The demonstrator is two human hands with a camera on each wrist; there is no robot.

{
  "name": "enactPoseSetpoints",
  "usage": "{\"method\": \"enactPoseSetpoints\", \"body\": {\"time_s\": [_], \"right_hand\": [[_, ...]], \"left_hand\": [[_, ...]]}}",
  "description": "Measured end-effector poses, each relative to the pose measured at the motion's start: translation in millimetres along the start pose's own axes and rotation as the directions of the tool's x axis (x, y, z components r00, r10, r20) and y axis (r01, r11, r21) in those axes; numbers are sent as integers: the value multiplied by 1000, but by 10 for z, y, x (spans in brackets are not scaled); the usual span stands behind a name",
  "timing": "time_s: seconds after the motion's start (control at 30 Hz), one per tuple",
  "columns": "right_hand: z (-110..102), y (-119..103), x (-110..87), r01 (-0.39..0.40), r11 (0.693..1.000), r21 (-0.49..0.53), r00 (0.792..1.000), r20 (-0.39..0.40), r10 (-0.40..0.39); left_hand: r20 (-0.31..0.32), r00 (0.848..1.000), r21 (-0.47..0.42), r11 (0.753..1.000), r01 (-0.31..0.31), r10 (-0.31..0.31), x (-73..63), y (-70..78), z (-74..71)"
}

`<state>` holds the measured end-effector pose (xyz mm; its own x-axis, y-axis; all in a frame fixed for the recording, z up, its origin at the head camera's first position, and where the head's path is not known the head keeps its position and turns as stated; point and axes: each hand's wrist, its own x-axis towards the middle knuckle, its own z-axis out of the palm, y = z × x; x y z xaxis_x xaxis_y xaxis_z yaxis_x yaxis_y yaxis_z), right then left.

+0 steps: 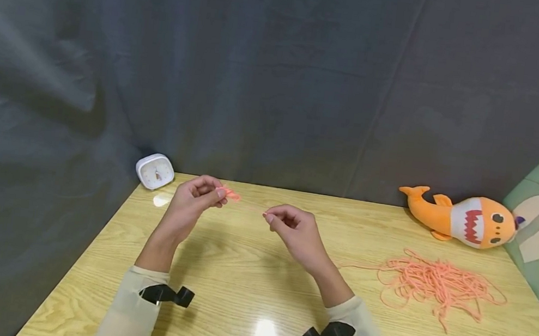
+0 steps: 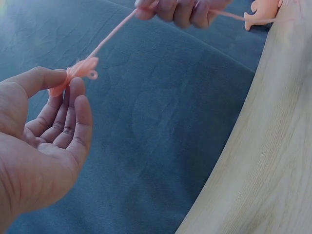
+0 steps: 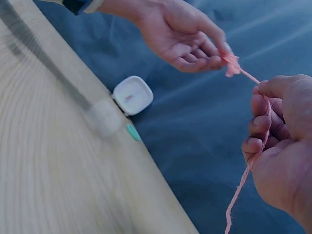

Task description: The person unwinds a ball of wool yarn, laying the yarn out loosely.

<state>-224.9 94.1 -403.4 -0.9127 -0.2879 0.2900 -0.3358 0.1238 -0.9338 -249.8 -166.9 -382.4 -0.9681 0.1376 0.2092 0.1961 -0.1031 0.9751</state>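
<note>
Between thumb and fingertips, my left hand [image 1: 188, 206] pinches a small looped bundle of coral-pink yarn [image 2: 80, 73] above the table. A single strand of yarn [image 2: 113, 35] runs from that bundle across to my right hand [image 1: 298, 231]. The right thumb and forefinger pinch this strand, and it passes on over the curled fingers and down past the palm, as the right wrist view shows [image 3: 238, 190]. On the table to the right lies a loose, tangled heap of the same yarn [image 1: 439, 284], with one end trailing toward the right forearm.
A white clock [image 1: 155, 171] stands at the table's back left corner. An orange shark plush toy [image 1: 461, 218] lies at the back right. Dark cloth [image 1: 278, 81] hangs behind the wooden table [image 1: 237, 285]. A small green object [image 3: 132, 132] shows near the clock in the right wrist view.
</note>
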Motion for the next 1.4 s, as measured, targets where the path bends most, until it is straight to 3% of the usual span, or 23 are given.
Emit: {"method": "enactPoseSetpoints", "body": {"time_s": [0.27, 0.5, 0.77, 0.97, 1.23, 1.4], "right_hand": [[-309, -36, -111, 7, 998, -63, 999, -46, -10], [-596, -21, -209, -32, 992, -118, 994, -109, 19], [-895, -49, -329, -29, 985, -168, 982, -187, -3], [-1063, -27, -439, -37, 974, -225, 977, -212, -12], [-1218, -4, -523, -42, 975, -219, 964, -267, -19], [-1296, 8, -541, -46, 977, -207, 958, -288, -15]], "left_hand": [[11, 1000, -1, 1000, 7, -7, 9, -11, -4], [2, 1000, 69, 998, 14, -14, 11, -10, -3], [-9, 1000, 48, 999, 15, -14, 15, -3, 1], [19, 1000, 54, 998, 9, -10, 3, -42, -18], [95, 995, 45, 998, -32, 28, -1, -71, -2], [115, 993, 68, 997, -25, 17, 2, -97, -7]]}}
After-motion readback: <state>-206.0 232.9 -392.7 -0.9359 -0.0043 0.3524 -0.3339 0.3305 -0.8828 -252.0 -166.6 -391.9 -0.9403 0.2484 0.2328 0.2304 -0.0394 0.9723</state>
